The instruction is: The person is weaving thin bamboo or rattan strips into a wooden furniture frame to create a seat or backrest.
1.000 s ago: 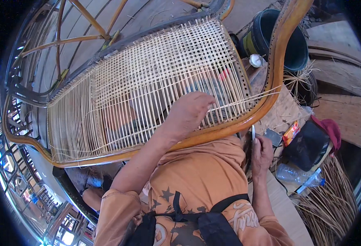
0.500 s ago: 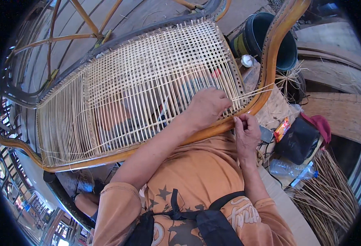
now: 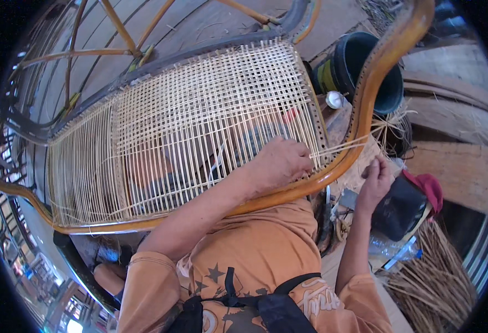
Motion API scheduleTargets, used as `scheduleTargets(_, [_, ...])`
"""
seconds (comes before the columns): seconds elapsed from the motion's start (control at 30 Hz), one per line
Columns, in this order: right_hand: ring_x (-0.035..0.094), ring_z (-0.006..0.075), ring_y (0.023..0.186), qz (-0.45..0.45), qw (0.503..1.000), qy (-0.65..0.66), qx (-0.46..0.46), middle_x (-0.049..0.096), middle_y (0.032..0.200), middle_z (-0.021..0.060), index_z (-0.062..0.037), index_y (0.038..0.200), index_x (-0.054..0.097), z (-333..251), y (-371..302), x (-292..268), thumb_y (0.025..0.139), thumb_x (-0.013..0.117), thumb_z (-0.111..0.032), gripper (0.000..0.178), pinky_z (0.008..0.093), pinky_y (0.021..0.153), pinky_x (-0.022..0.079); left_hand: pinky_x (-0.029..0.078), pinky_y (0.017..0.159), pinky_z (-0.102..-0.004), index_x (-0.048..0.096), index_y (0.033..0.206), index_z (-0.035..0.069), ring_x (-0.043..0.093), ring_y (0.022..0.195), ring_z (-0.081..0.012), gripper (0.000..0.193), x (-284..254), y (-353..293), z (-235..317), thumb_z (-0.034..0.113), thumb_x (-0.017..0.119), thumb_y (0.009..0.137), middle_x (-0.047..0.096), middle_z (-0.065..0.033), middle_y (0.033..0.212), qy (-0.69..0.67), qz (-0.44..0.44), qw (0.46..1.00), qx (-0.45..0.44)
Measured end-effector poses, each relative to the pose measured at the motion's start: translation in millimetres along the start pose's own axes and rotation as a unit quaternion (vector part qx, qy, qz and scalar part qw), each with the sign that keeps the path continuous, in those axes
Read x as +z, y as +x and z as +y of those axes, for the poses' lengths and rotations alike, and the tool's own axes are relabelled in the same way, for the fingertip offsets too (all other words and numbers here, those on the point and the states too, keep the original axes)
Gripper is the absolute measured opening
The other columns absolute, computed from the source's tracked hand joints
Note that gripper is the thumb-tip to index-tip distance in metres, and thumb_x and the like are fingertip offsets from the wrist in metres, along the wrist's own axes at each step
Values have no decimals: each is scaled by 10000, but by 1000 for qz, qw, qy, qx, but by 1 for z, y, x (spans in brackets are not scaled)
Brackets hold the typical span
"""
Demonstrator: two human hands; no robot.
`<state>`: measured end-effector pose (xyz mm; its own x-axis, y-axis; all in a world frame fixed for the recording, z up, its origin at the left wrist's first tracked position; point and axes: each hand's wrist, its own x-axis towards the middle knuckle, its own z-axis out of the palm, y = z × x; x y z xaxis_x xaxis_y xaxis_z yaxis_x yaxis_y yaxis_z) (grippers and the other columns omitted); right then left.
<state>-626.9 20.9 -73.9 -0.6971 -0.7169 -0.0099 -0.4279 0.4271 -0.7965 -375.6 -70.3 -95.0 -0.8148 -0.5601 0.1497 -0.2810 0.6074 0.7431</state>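
Left hand [image 3: 282,158]: curling over the woven panel [image 3: 199,100] — any grip hidden
Right hand [image 3: 377,182]: hovering beside the wooden frame [image 3: 310,185], fingers half-curling — any hold unclear

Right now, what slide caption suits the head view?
Left hand at a partly woven cane panel in a curved frame, right hand off to its right.

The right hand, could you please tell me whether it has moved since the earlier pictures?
Yes, the right hand has moved to the right, judged against the wooden front rail.
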Motion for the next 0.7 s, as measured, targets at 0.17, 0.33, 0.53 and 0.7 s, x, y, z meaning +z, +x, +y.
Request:
scheduleTargets(0.17, [566,104,737,-108,980,165,27,610,872,20,-4,1145,612,57,117,44,948,599,-156,249,247,669,474,475,727,-414,665,882,141,637,868,-243,125,-8,5,3,242,662,809,615,-33,865,-51,-70,994,-62])
scheduleTargets(0.33, [610,162,841,-206,906,339,148,640,988,49,-21,1163,607,104,168,99,955,599,-180,263,264,784,492,484,728,-414,647,940,121,637,880,-233,157,-13,5,6,240,633,840,611,-48,915,-45,-104,990,-87])
scheduleTargets(0.53, [592,150,850,-191,980,50,-33,641,932,52,-9,1088,615,79,165,132,994,557,-231,247,278,782,466,485,719,-410,643,969,134,634,875,-226,155,-5,1,4,200,636,829,607,-25,920,-116,-64,987,-86])
scheduleTargets(0.7, [602,179,902,-205,957,-121,-166,644,945,75,-11,1065,599,54,162,130,999,557,-215,219,305,827,470,484,710,-409,649,983,157,634,846,-231,164,-2,2,2,190,635,822,606,-27,891,-124,-49,987,-89])
